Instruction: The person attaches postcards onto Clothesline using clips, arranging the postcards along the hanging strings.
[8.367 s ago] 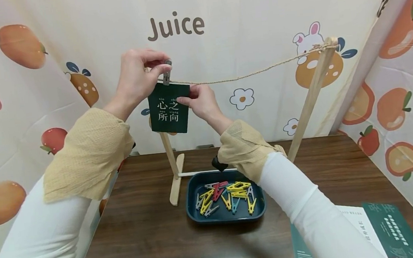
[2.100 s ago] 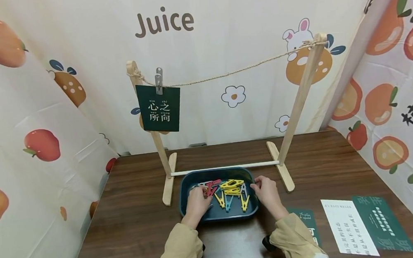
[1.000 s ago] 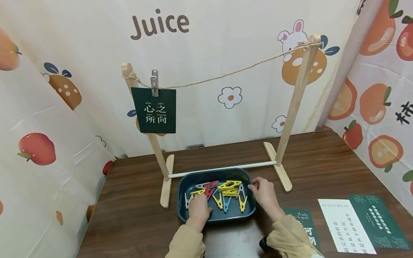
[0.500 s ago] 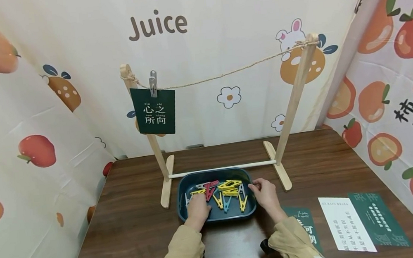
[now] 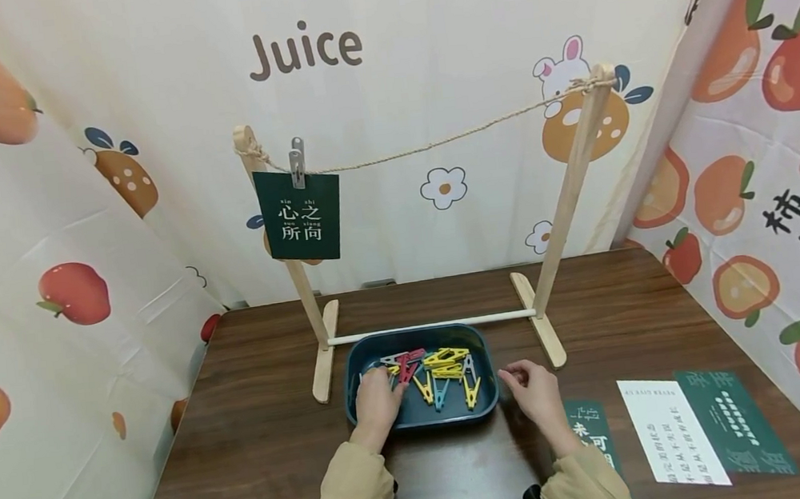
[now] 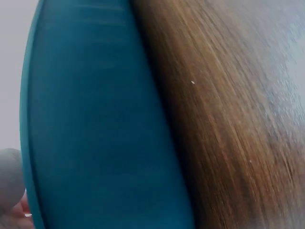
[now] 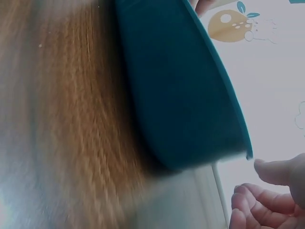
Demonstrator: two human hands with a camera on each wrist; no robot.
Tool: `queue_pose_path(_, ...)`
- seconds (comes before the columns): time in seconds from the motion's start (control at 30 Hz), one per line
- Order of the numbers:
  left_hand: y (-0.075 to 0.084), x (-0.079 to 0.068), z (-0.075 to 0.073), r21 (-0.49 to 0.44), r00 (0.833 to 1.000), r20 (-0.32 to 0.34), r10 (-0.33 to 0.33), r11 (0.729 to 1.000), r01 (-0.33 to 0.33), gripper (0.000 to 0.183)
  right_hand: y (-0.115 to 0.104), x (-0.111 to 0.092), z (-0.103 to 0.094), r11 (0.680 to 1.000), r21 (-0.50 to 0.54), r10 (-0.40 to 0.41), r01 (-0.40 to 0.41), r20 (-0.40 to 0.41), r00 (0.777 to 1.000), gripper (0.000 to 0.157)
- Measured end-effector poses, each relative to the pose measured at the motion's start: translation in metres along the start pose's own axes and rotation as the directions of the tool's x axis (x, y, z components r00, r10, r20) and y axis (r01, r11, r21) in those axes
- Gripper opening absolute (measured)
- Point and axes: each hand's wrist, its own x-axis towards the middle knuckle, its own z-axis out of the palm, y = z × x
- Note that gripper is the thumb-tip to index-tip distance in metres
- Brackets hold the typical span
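My left hand (image 5: 377,400) reaches into the left part of a dark blue tray (image 5: 490,385), its fingertips down among plastic clothespins (image 5: 447,364) in yellow, red, blue and grey. Whether it pinches one is hidden. In the left wrist view the tray wall (image 6: 100,114) covers most of that hand. My right hand (image 5: 539,397) is just off the tray's right end, fingers loosely bent and holding nothing; the right wrist view shows its thumb (image 7: 274,171) apart from the rim. A dark green card (image 5: 299,215) hangs from a twine line (image 5: 426,149) under a grey clothespin (image 5: 298,163).
The line spans two wooden posts (image 5: 575,184) joined by a white rod (image 5: 500,317) behind the tray. On the table (image 5: 246,457) at right lie a green card (image 5: 590,424), partly behind the right arm, a white card (image 5: 671,432) and another green card (image 5: 735,422).
The green card was being clipped to the line; now it hangs there by itself. Both hands came down to the tray. Lately the right hand has left the rim, moving right, and the left has shifted slightly.
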Motion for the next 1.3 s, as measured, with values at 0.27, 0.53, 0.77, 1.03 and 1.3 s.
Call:
queue_pose_path(0.27,0.002,-0.003,-0.003,-0.116,0.994,-0.108,0.009,0.993,-0.021,0.030,0.018,-0.015,-0.025,0.998,-0.055,0.035,-0.034,0.017,0.999,0.022)
queue_pose_path(0.53,0.007,-0.009,-0.007,-0.200,0.977,-0.211,0.010,0.978,-0.054,0.033,0.040,-0.027,-0.045,0.985,-0.140,0.105,-0.100,0.034,0.994,0.032)
queue_pose_path(0.77,0.012,-0.013,-0.012,-0.269,0.962,-0.274,0.005,0.960,-0.082,0.034,0.051,-0.035,-0.057,0.964,-0.193,0.199,-0.182,0.072,0.977,0.044)
queue_pose_path(1.03,0.016,-0.022,-0.017,-0.339,0.955,-0.295,0.012,0.934,-0.116,0.031,0.055,-0.037,-0.061,0.923,-0.296,0.290,-0.248,0.109,0.951,0.064)
queue_pose_path(1.3,0.021,-0.030,-0.022,-0.376,0.949,-0.313,0.033,0.914,-0.155,0.034,0.053,-0.041,-0.058,0.875,-0.356,0.383,-0.327,0.098,0.918,0.076)
